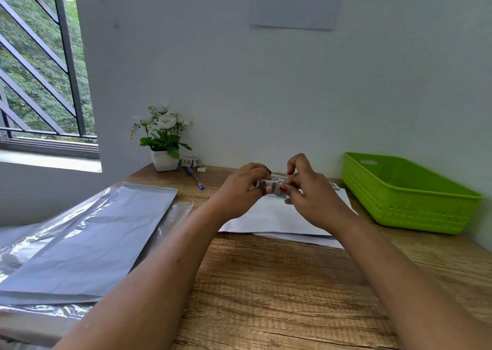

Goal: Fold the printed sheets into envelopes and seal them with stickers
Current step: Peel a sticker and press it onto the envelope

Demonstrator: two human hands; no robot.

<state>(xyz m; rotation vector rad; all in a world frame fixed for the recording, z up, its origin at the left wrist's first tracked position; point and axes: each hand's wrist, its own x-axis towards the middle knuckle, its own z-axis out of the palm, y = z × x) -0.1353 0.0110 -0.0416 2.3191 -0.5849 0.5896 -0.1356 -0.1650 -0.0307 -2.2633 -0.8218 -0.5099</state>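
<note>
My left hand (243,187) grips a small roll of printed stickers (274,183) held above the desk. My right hand (306,192) pinches the roll's loose end between thumb and fingers. Under both hands lies a folded white printed sheet (271,216) on top of more white sheets (306,239). A second sticker roll (189,161) stands at the back beside the flower pot.
A green plastic basket (407,192) sits at the right against the wall. A stack of paper in clear plastic sleeves (80,243) covers the left of the wooden desk (266,283). A potted white flower (163,136) and a blue pen (195,178) are at the back.
</note>
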